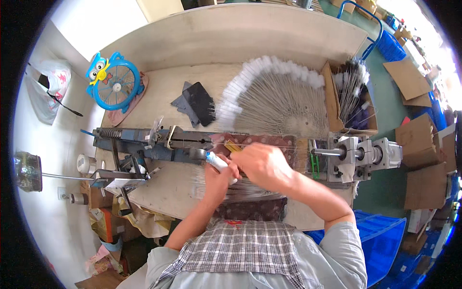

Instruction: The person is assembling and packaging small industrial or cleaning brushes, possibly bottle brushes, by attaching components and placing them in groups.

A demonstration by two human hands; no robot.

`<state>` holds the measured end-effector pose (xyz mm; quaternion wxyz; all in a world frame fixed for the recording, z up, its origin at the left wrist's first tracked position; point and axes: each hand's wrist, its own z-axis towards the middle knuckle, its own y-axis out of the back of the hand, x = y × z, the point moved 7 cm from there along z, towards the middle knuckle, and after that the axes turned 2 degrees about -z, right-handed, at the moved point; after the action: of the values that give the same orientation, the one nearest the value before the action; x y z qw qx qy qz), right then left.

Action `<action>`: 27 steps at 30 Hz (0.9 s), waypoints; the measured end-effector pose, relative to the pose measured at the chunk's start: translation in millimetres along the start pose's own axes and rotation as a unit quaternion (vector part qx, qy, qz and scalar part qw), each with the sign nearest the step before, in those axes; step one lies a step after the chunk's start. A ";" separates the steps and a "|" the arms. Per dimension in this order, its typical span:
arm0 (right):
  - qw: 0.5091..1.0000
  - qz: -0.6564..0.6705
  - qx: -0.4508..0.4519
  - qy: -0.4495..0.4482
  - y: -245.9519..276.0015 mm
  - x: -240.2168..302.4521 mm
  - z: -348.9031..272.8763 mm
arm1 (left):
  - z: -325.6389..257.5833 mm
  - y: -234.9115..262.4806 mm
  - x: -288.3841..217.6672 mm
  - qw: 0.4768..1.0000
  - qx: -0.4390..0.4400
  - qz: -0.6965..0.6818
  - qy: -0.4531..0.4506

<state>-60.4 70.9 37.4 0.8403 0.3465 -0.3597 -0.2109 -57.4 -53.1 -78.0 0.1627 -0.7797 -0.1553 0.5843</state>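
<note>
My left hand (pixel 219 176) grips a small white tube-like piece (pixel 215 161) with a blue end, held against the long blue metal machine (pixel 144 142) lying across the wooden bench. My right hand (pixel 262 164) rests just to its right with the fingers curled over a thin wire stretched along the machine's bed; whether it pinches the wire is hidden. A loose bundle of thin wires (pixel 250 192) lies under both hands at the bench's near edge. Behind the machine, many white-tipped wires (pixel 274 96) are fanned out.
A grey motor unit (pixel 365 154) ends the machine on the right. A cardboard box of white-tipped wires (pixel 353 96) stands at the back right. A blue owl-shaped fan (pixel 114 82) and a dark phone (pixel 199 103) sit at the back. Blue crates (pixel 385 241) stand on the floor.
</note>
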 end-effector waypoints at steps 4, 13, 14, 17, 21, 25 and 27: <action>0.994 -0.001 0.108 -0.029 -56.1 -21.0 -20.0 | 15.5 24.8 -10.6 0.943 0.066 0.324 -0.040; 0.991 -0.086 0.070 -0.077 -75.3 -46.0 -14.4 | -4.0 111.5 -34.3 0.987 -0.076 0.138 -0.009; 0.991 -0.099 0.058 -0.073 -71.9 -44.2 -12.8 | -8.1 134.4 -37.5 0.986 -0.091 0.137 -0.015; 0.992 -0.117 0.041 -0.036 -60.2 -34.8 -8.0 | -31.3 207.1 -25.8 0.966 -0.243 -0.077 0.042; 0.989 -0.115 0.086 -0.035 -66.2 -35.1 -6.9 | -40.8 228.7 -42.8 0.950 -0.258 -0.170 0.038; 0.980 -0.091 0.123 -0.123 -70.0 -40.9 -2.3 | -36.1 239.5 -39.5 0.944 -0.266 -0.191 0.034; 0.975 -0.086 0.140 -0.150 -69.3 -41.7 -0.7 | -36.4 242.7 -37.4 0.936 -0.289 -0.201 0.009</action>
<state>-94.3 49.9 -32.9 0.6990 0.4545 -0.4760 -0.2797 -19.8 -290.1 -141.8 0.0463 -0.7510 -0.4693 0.4621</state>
